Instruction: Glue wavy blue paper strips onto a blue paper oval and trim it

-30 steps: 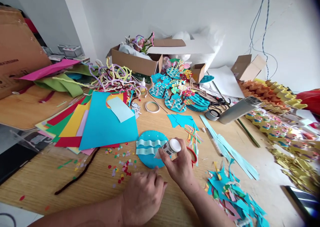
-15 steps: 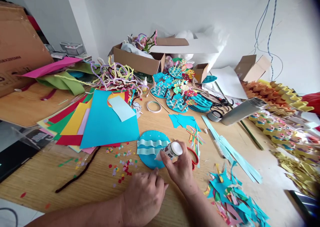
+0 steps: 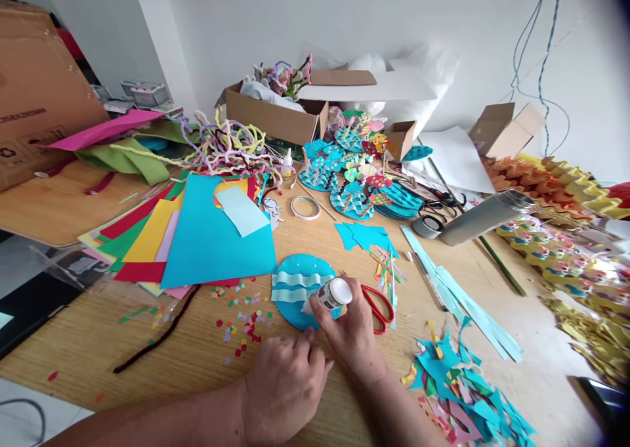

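One white bottle (image 3: 323,296) was gripped by the right hand (image 3: 352,322), its body clamped between the thumb and the curled fingers. It was held tilted, with its broad white end raised toward the right and its narrow tip pointed down to the left. Beneath that tip lay a blue disc (image 3: 290,314), so that its right part was partly covered by the bottle and the hand; whether the disc was touched by the tip could not be told. Across the disc two wavy pale strips (image 3: 295,280) were set, one above the other, the lower one nearer the tip.

The left hand (image 3: 290,378) was curled just below the disc, with one fingertip placed at its near edge; whether anything was pinched there could not be told.

Just right of the right hand, red scissor handles (image 3: 392,312) were seen on the table (image 3: 236,401). To the left of the disc, paper confetti (image 3: 253,334) was scattered, and beyond it a large blue sheet (image 3: 216,250) was laid over other coloured papers. Farther off, a tape roll (image 3: 305,218), a metal flask (image 3: 485,218) and several decorated blue discs (image 3: 352,201) were visible.
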### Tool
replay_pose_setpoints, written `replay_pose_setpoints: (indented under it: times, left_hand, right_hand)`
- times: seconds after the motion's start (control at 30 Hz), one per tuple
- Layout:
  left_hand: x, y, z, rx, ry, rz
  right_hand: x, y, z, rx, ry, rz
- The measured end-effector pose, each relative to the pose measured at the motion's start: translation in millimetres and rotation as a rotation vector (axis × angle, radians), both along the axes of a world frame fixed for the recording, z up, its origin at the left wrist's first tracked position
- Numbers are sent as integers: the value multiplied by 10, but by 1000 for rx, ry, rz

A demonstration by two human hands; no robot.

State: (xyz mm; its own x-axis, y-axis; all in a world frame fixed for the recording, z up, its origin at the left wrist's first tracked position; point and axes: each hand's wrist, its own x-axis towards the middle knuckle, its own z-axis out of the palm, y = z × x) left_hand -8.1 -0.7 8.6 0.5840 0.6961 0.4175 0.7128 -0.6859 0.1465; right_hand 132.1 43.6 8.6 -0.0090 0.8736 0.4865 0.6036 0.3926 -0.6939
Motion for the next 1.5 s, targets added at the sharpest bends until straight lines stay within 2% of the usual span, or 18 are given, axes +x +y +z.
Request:
replay_pose_setpoints:
  times: [0.57,1.0,1.2,1.3,1.5]
  left_hand:
    - [5,1,10,-50,2,0]
    - [15,2,-3,-52,-8,7]
    - [1,22,18,-60,5,-13]
    - [-6,14,14,-53,21,-23]
    - [-8,-12,0,-46,9,-38]
  right_hand:
    - [-29,-9,20,32,-75,-7]
    - [-27,-2,17,34,-52,15]
    - [-64,-28,55,12,64,-65]
    - [-107,-34,79,-8,107,-47]
    - [-165,-31,76,-20,41,-6]
